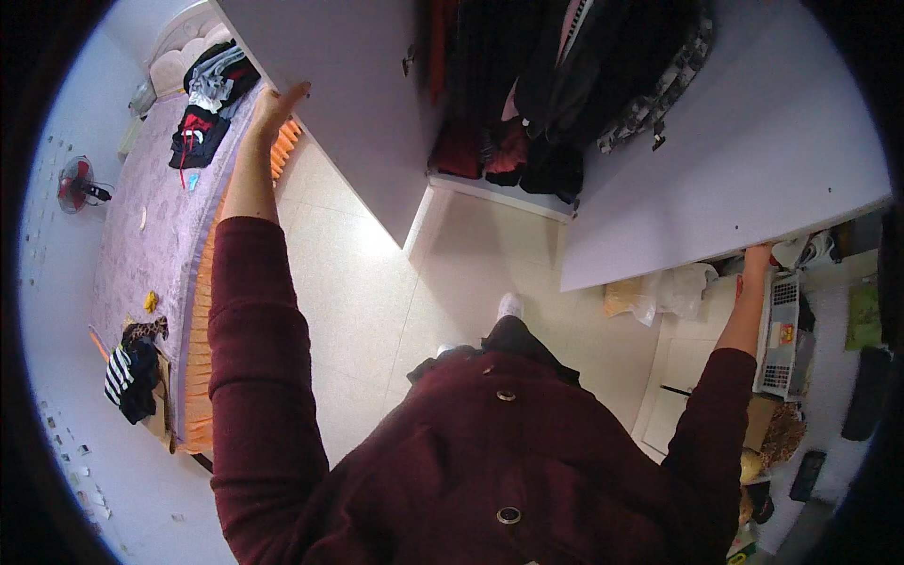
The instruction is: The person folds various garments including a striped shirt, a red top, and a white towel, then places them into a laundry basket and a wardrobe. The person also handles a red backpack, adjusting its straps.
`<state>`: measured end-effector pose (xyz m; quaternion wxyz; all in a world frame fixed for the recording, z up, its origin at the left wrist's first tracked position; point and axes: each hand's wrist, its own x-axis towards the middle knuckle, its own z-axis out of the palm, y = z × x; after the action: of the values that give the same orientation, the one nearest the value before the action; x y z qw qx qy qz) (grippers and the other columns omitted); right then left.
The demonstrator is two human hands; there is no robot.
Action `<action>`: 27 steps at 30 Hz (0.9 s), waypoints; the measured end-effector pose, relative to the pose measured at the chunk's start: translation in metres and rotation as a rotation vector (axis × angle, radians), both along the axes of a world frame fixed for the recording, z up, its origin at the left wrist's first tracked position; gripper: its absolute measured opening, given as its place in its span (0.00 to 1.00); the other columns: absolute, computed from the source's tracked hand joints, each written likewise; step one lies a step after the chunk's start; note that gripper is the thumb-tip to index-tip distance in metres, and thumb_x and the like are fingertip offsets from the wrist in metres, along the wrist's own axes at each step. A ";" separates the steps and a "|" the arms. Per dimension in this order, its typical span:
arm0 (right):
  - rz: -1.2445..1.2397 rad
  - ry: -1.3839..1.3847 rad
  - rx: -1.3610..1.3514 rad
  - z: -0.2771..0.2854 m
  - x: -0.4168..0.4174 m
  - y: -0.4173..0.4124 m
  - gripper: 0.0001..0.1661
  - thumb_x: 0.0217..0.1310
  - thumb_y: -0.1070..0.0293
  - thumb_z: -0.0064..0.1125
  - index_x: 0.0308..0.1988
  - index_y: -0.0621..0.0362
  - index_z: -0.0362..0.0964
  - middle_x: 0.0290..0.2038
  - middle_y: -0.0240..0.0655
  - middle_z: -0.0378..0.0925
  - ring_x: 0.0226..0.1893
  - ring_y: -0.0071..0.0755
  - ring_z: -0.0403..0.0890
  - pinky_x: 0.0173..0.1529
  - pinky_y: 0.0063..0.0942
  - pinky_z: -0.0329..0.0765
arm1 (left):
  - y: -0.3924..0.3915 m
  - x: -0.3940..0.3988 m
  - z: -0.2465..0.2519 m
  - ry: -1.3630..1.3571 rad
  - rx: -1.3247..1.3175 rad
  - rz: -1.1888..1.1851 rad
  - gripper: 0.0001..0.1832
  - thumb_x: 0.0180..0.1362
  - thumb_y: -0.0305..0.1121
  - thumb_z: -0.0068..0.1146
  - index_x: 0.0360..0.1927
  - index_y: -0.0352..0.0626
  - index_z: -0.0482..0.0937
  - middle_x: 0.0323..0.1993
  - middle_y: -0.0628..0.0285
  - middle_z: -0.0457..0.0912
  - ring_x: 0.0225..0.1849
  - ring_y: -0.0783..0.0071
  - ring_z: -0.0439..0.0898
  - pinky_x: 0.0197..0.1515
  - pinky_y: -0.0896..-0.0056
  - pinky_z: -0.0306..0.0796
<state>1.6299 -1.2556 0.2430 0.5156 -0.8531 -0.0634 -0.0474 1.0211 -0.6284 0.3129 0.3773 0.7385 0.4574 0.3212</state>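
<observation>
Two pale wardrobe doors stand swung out before me. My left hand (274,113) grips the outer edge of the left wardrobe door (346,92), thumb lying on its inner face and fingers hidden behind. Far to the right, my right hand (758,256) holds the edge of the right wardrobe door (741,141); most of its fingers are out of sight. Between the doors, dark clothes (551,78) hang inside the wardrobe. Folded red and black clothes (505,152) lie on its floor, behind a white bottom ledge (501,196).
On the left is a bed (159,233) with a lilac cover, bearing folded clothes (201,134) and a striped garment (121,374). A red fan (76,185) is beyond it. Plastic bags (657,293) lie below the right door, near a white basket (780,339). Pale tiles (346,282) cover the floor.
</observation>
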 end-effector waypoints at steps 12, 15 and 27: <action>0.176 0.250 0.300 -0.011 -0.015 -0.002 0.18 0.60 0.58 0.47 0.47 0.56 0.64 0.38 0.36 0.73 0.37 0.32 0.73 0.42 0.32 0.72 | 0.001 -0.010 0.003 0.084 -0.084 -0.041 0.26 0.50 0.45 0.56 0.51 0.46 0.67 0.45 0.61 0.73 0.45 0.65 0.70 0.43 0.61 0.64; 0.442 0.434 0.715 -0.025 -0.018 -0.024 0.18 0.60 0.57 0.47 0.46 0.55 0.65 0.37 0.35 0.73 0.39 0.32 0.74 0.43 0.33 0.72 | -0.003 -0.002 0.004 0.108 -0.065 -0.058 0.25 0.51 0.44 0.56 0.51 0.45 0.67 0.43 0.60 0.74 0.43 0.66 0.71 0.42 0.62 0.64; 0.775 1.309 -0.832 -0.226 -0.200 0.023 0.09 0.49 0.67 0.53 0.28 0.62 0.71 0.26 0.39 0.75 0.25 0.35 0.78 0.27 0.31 0.76 | -0.093 -0.075 -0.186 0.103 -0.168 0.468 0.17 0.55 0.35 0.50 0.44 0.35 0.68 0.30 0.59 0.75 0.30 0.75 0.75 0.32 0.76 0.70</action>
<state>1.4299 -1.2323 0.0174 0.0744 -0.7463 -0.0522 0.6594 0.9456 -0.7218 0.1268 0.3289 0.5938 0.6597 0.3225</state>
